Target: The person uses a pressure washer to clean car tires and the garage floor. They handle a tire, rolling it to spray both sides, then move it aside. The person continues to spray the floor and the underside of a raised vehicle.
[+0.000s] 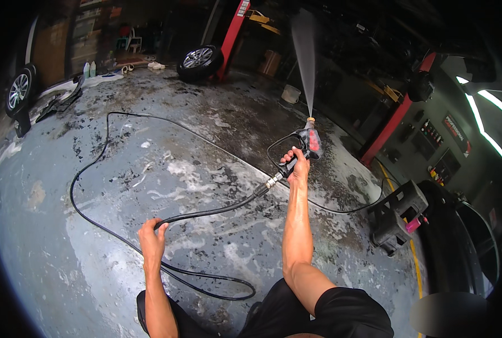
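Note:
My right hand is closed round the grip of a black and red pressure washer gun, held out ahead of me. From its brass nozzle a fan of water spray shoots up and away toward the dark bay. A metal coupling joins the gun to a black hose. Farther back along that hose, my left hand is wrapped round it. The rest of the hose lies in wide loops over the wet, foam-streaked floor.
One wheel leans by a red lift post; another wheel stands at far left. A second red post rises at right. Nearby sit a grey plastic step stool and a dark car. A white bucket stands ahead.

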The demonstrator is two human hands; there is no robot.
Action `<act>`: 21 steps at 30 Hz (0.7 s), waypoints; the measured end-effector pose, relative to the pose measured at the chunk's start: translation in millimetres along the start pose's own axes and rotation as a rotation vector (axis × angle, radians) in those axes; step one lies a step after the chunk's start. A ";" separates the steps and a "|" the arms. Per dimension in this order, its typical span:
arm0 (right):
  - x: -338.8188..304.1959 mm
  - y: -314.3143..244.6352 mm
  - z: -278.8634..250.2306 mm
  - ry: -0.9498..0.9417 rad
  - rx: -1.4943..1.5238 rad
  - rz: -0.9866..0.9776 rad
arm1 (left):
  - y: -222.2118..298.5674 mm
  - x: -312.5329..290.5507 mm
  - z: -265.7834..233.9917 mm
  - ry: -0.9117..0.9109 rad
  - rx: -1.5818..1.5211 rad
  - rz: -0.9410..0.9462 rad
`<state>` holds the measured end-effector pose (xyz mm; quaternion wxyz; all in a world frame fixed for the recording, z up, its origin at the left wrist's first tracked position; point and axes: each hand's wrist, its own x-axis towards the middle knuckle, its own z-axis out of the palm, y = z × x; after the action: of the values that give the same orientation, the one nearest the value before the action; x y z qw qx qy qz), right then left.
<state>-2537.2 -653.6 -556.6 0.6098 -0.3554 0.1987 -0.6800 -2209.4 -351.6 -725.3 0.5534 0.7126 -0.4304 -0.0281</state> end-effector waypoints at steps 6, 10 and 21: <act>-1.0 3.5 5.2 -0.007 -0.063 -0.026 | 0.3 1.5 2.8 0.016 0.054 0.035; -3.5 5.5 9.3 0.054 -0.020 -0.073 | -4.7 2.7 10.1 0.048 0.016 0.013; 5.4 -8.1 -9.6 0.108 0.006 -0.079 | 2.3 5.9 22.3 0.035 -0.066 0.046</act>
<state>-2549.7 -658.9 -556.1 0.5721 -0.3237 0.2152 -0.7222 -2218.5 -372.5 -729.4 0.5845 0.6843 -0.4356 -0.0173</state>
